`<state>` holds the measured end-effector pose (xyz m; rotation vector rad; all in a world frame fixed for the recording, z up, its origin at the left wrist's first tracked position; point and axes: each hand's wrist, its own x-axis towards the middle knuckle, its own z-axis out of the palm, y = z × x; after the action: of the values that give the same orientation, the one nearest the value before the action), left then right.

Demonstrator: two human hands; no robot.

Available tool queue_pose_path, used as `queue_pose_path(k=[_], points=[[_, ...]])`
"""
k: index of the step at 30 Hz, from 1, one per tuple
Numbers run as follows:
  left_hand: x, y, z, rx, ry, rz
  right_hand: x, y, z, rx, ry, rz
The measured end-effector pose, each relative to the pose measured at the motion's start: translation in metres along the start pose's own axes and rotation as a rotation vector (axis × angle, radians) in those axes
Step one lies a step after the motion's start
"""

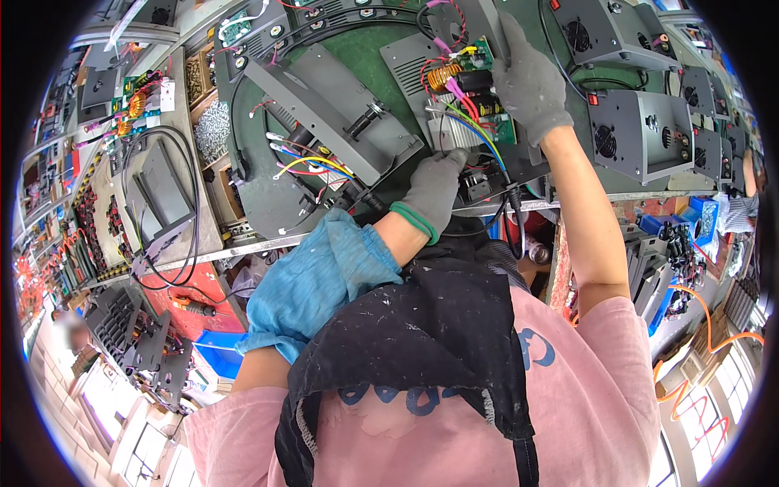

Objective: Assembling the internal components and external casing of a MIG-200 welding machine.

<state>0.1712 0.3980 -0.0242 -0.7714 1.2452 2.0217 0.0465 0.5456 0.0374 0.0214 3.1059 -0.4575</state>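
Observation:
My right hand (531, 85), in a grey glove, is closed over the upright grey metal panel (480, 31) of an electrical housing. Inside that housing sit a green circuit board (505, 130), a copper-wound coil (443, 78) and a finned silver heat sink (451, 130). Yellow-green, blue and pink wires run over them to a black cable (514, 199). My left hand (434, 188), gloved in grey with a green cuff, is at the near edge of the housing. Its fingers are bent together by a small black part (475, 188); what they grip is hidden.
Left of the housing, another open grey housing (324, 122) lies tilted with loose coloured wires. Bins of screws (213, 130) stand farther left. Finished-looking grey boxes with fans (641, 134) line the right side. Black cables (349, 24) curve across the back of the green bench.

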Motion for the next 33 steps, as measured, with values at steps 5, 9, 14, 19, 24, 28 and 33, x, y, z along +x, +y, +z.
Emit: queue_pose_path(k=[5, 9, 14, 19, 24, 28, 33], points=[[-0.007, 0.004, 0.006, -0.079, 0.047, -0.006, -0.011, 0.016, 0.001, 0.083, 0.077, -0.029], [0.002, 0.016, 0.004, 0.29, 0.059, 0.021, 0.008, 0.012, 0.004, 0.023, 0.114, 0.044], [0.02, 0.009, 0.002, 0.28, 0.191, 0.105, 0.034, -0.003, -0.004, 0.052, 0.123, 0.069], [0.021, 0.01, 0.003, 0.187, 0.184, 0.05, 0.037, -0.009, -0.005, 0.061, 0.17, 0.001], [-0.018, 0.034, 0.002, 0.334, -0.143, 0.23, 0.018, -0.015, -0.004, 0.054, 0.111, -0.039], [-0.044, 0.049, -0.002, 0.486, -0.189, 0.273, -0.015, -0.025, -0.005, 0.057, 0.057, -0.094], [-0.048, 0.054, -0.006, 0.504, -0.207, 0.309, -0.046, -0.037, -0.006, 0.137, -0.114, -0.064]])
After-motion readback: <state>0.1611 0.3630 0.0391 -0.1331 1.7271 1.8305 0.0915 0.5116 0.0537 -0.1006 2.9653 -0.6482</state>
